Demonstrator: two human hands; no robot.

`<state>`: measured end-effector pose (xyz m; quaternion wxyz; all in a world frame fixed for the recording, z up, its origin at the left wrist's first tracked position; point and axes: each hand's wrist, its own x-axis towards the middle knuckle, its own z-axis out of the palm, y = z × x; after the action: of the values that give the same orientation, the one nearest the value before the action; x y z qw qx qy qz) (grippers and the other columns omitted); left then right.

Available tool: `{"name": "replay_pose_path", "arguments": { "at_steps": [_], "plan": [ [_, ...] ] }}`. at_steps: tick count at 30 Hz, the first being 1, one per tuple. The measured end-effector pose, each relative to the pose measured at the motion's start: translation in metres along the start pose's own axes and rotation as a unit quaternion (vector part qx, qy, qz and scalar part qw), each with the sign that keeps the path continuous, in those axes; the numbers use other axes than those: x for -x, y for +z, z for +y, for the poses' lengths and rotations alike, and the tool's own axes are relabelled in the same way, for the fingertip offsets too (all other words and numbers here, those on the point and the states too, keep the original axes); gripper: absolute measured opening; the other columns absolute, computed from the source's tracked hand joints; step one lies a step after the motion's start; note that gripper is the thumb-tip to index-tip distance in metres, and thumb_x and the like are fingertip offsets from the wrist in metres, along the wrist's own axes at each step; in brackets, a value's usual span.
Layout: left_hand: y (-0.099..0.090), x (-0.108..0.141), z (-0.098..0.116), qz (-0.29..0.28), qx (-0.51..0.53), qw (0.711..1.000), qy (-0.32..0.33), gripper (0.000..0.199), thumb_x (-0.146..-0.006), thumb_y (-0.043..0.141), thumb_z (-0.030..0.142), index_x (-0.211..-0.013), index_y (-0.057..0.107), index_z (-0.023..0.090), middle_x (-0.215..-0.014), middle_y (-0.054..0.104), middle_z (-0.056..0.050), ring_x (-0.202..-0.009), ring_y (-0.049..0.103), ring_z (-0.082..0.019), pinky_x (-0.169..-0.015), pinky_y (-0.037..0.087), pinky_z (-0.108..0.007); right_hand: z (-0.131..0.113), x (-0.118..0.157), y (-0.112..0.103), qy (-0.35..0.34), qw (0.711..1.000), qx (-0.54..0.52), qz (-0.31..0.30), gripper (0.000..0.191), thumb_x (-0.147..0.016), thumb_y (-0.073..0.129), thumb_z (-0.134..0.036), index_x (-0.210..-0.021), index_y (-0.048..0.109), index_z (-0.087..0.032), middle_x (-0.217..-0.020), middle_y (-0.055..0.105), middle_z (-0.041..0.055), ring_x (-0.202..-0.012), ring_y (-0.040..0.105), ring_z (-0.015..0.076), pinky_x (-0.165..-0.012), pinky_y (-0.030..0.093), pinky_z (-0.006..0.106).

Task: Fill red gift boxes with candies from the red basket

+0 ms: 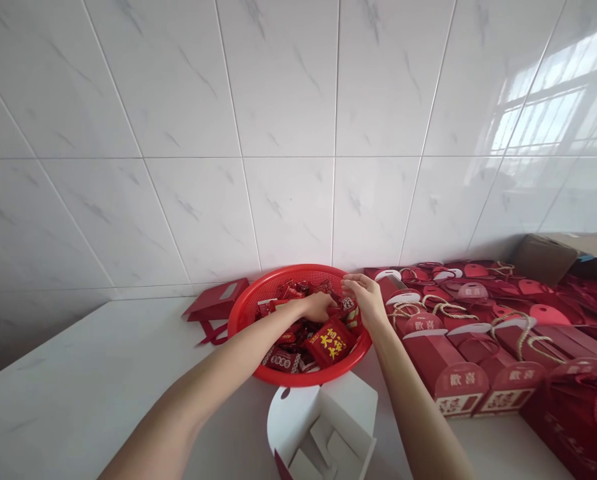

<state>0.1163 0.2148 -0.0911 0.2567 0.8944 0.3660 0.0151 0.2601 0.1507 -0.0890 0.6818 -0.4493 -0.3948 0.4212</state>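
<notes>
A red plastic basket (298, 381) full of small wrapped packets stands against the tiled wall. My left hand (319, 307) reaches into its middle, fingers curled down among the packets; what they grip is hidden. Over the right side of the basket hovers my right hand (365, 297), its fingers apart and slightly bent, with nothing visible in them. Below my left hand lies a red packet (331, 342) with yellow characters. A dark red patterned packet (281, 360) sits near the front rim. In front of the basket, an unfolded white-lined box (351, 407) stands open at the top.
Rows of red gift boxes (445, 367) with rope or ribbon handles fill the right side of the white table (103, 400). A flat red box (217, 300) with a ribbon lies left of the basket. An open cardboard carton (545, 257) is at the back right.
</notes>
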Motion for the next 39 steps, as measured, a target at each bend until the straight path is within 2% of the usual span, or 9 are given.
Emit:
{"name": "replay_pose_path", "arguments": {
  "at_steps": [4,7,11,14,21,28,32,36,39],
  "plan": [
    [-0.026,0.009,-0.006,0.022,0.100,0.995,0.009,0.017,-0.057,0.077,0.024,-0.060,0.061,0.020,-0.062,0.058,0.003,-0.067,0.054,-0.017,-0.066,0.041,-0.030,0.001,-0.001,0.001,0.002,1.000,-0.004,0.005,0.020,-0.057,0.073,-0.031,-0.071,0.069,-0.017,-0.068,0.067,0.0020,-0.070,0.063,0.0168,-0.069,0.053,0.030],
    [-0.043,0.021,-0.011,0.063,0.191,0.979,0.019,0.029,-0.062,0.080,0.040,-0.077,0.069,0.019,-0.077,0.067,0.000,-0.076,0.059,-0.018,-0.073,0.044,-0.030,0.001,-0.001,0.001,0.008,1.000,-0.002,0.003,0.020,-0.058,0.076,-0.031,-0.071,0.069,-0.018,-0.068,0.068,0.0020,-0.073,0.064,0.0178,-0.069,0.053,0.030],
    [-0.046,0.030,-0.016,0.115,0.287,0.951,0.015,0.046,-0.069,0.075,0.060,-0.082,0.067,0.017,-0.077,0.067,-0.002,-0.073,0.059,-0.017,-0.072,0.045,-0.030,-0.002,0.003,0.003,0.030,0.999,0.010,-0.029,0.021,-0.060,0.079,-0.031,-0.074,0.070,-0.017,-0.072,0.070,0.0030,-0.074,0.067,0.0183,-0.069,0.055,0.029],
    [-0.042,0.029,-0.018,0.131,0.331,0.934,0.008,0.053,-0.069,0.073,0.067,-0.081,0.067,0.016,-0.074,0.067,-0.002,-0.072,0.060,-0.018,-0.070,0.045,-0.031,-0.006,0.008,0.004,0.057,0.996,0.024,-0.066,0.024,-0.064,0.082,-0.032,-0.079,0.070,-0.017,-0.076,0.072,0.0045,-0.073,0.070,0.0198,-0.064,0.057,0.028],
    [-0.038,0.024,-0.012,0.128,0.370,0.920,0.027,0.045,-0.068,0.081,0.057,-0.083,0.074,0.016,-0.087,0.073,-0.003,-0.090,0.062,-0.021,-0.084,0.044,-0.032,-0.012,0.014,0.009,0.110,0.983,0.051,-0.136,0.028,-0.078,0.078,-0.035,-0.098,0.066,-0.019,-0.099,0.074,0.0068,-0.064,0.074,0.0218,-0.056,0.062,0.034],
    [-0.036,0.025,-0.009,0.093,0.405,0.909,0.009,0.043,-0.074,0.080,0.053,-0.091,0.078,0.015,-0.079,0.072,-0.004,-0.080,0.065,-0.020,-0.076,0.051,-0.033,-0.008,0.014,0.009,0.121,0.982,0.057,-0.135,0.027,-0.076,0.069,-0.007,-0.098,0.059,-0.018,-0.068,0.068,-0.0017,-0.059,0.072,0.0190,-0.058,0.061,0.029],
    [-0.038,0.026,-0.009,0.092,0.416,0.905,0.003,0.043,-0.076,0.079,0.052,-0.098,0.079,0.016,-0.078,0.071,-0.005,-0.079,0.065,-0.020,-0.076,0.054,-0.035,-0.008,0.014,0.009,0.114,0.983,0.061,-0.133,0.029,-0.074,0.069,-0.005,-0.098,0.059,-0.018,-0.066,0.067,-0.0036,-0.056,0.071,0.0167,-0.055,0.059,0.026],
    [-0.037,0.026,-0.008,0.103,0.415,0.904,0.009,0.041,-0.076,0.080,0.051,-0.099,0.079,0.017,-0.093,0.075,-0.007,-0.081,0.066,-0.019,-0.077,0.055,-0.035,-0.010,0.014,0.009,0.107,0.982,0.075,-0.134,0.022,-0.075,0.070,-0.007,-0.093,0.060,-0.018,-0.061,0.067,-0.0031,-0.052,0.068,0.0146,-0.051,0.055,0.023],
    [-0.034,0.026,-0.006,0.117,0.408,0.905,0.019,0.043,-0.074,0.081,0.054,-0.095,0.079,0.017,-0.094,0.075,-0.008,-0.080,0.067,-0.019,-0.076,0.054,-0.033,-0.011,0.015,0.008,0.098,0.982,0.086,-0.139,0.018,-0.073,0.073,-0.012,-0.087,0.062,-0.017,-0.059,0.067,-0.0022,-0.048,0.064,0.0139,-0.045,0.050,0.022]
  ]
}}
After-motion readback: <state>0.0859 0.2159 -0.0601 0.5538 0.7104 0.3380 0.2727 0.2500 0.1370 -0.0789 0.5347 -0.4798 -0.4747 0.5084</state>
